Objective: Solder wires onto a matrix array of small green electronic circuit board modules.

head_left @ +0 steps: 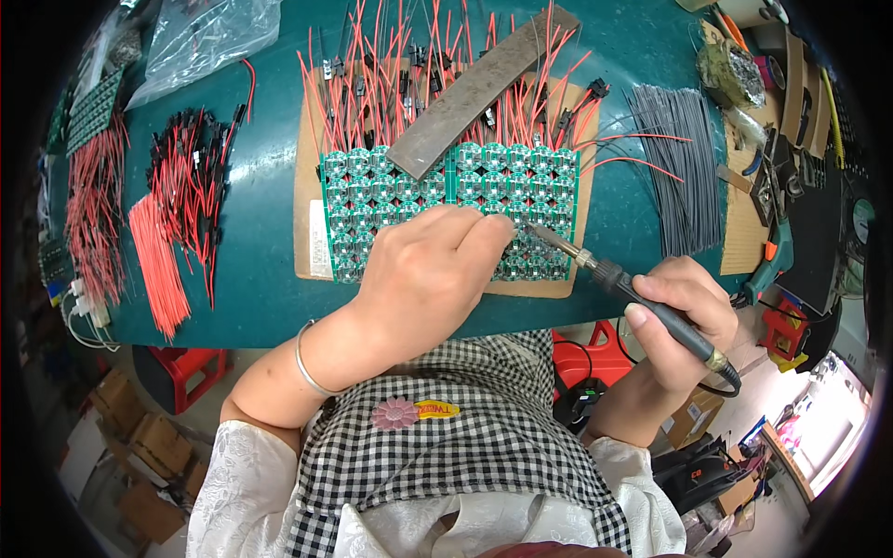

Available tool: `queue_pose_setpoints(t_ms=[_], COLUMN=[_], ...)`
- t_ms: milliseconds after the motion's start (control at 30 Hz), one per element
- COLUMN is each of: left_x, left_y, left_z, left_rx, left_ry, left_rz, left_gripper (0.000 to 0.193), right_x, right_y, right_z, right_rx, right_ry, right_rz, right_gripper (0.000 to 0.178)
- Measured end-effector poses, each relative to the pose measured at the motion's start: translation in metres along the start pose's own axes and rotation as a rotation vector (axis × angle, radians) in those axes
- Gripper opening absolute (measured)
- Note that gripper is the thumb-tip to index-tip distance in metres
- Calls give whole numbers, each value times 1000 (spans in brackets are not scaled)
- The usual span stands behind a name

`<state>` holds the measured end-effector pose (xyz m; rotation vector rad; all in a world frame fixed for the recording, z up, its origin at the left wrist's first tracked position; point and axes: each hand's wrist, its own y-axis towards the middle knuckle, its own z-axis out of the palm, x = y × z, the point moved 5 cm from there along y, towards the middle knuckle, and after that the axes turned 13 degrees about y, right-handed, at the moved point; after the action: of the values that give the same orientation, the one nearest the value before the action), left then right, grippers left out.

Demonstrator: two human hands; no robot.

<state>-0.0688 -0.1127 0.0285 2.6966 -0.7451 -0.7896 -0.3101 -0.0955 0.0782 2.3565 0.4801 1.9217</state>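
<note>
A soldering iron (pixel 609 276) is gripped in my right hand (pixel 686 316), its metal tip angled down onto the panel of small green circuit boards (pixel 553 186). Close by the tip, my left hand (pixel 433 265) is closed over the panel's lower middle, its fingertips pinched. Whatever it pinches is hidden behind the fingers. The panel rests on a piece of brown cardboard (pixel 307 186). Red and black wires with black connectors (pixel 409 84) fan out from the panel's far side. Diagonally across these wires and the panel's far edge lies a flat metal bar (pixel 474 93).
To the left are bundled red wires (pixel 158 265), wires with black connectors (pixel 191 167) and another wired board panel (pixel 95 112). Grey wires (pixel 677 172) lie at right, near pliers (pixel 767 181) and a green-handled tool (pixel 770 265). A clear plastic bag (pixel 205 46) sits far left on the green table (pixel 256 312).
</note>
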Motion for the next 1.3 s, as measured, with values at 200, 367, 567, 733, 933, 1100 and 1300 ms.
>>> queue_pose_setpoints(t_ms=[200, 367, 567, 733, 933, 1100, 1300], left_x=[-4, -1, 3, -10, -12, -9, -12], left_y=[3, 1, -4, -18, -20, -20, -19], left_z=[1, -5, -22, -23, -12, -8, -7], left_rx=[28, -14, 8, 75, 39, 36, 71], left_ry=[42, -20, -87, -72, -46, -42, -12], left_rz=[16, -7, 5, 16, 46, 41, 39], left_gripper=[20, 19, 18, 20, 21, 20, 20], right_x=[-1, -1, 0, 4, 3, 4, 7], right_y=[2, -4, -18, -31, -36, -33, -33], right_z=[2, -8, -17, -5, 6, 13, 14], right_rx=[39, -17, -93, -106, -113, -86, -73], right_ry=[0, 24, 71, 79, 59, 32, 21], right_rz=[-19, -17, -10, -15, -11, -20, -31], right_gripper=[30, 29, 28, 27, 26, 26, 27])
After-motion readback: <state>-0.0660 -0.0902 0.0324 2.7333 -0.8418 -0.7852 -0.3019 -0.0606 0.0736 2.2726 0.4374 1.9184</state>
